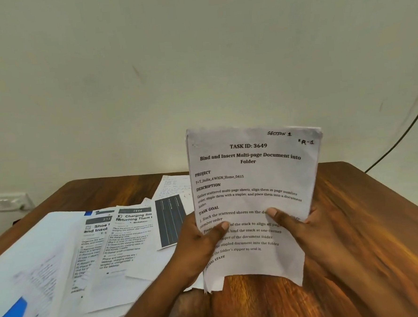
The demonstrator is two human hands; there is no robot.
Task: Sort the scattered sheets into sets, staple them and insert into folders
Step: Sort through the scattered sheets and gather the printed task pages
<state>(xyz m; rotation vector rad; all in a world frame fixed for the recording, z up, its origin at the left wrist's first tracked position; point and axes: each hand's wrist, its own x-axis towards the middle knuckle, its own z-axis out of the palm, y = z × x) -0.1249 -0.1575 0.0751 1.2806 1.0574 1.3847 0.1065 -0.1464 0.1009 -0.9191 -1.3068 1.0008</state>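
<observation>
I hold a stack of white printed sheets (251, 180) upright above the wooden table (354, 223); its top page reads "TASK ID: 3649". My left hand (198, 247) grips the stack's lower left edge with the thumb across the front. On the lower right edge my right hand (303, 236) grips it the same way. Scattered printed sheets (125, 239) overlap on the table to the left. A translucent folder with blue trim (31, 267) lies over them at the far left. No stapler is in view.
A sheet with a dark table print (170, 222) lies just left of my left hand. A white wall socket (7, 201) sits at the far left behind the table. A black cable (402, 134) hangs down the wall at the right. Bare wood lies right of the stack.
</observation>
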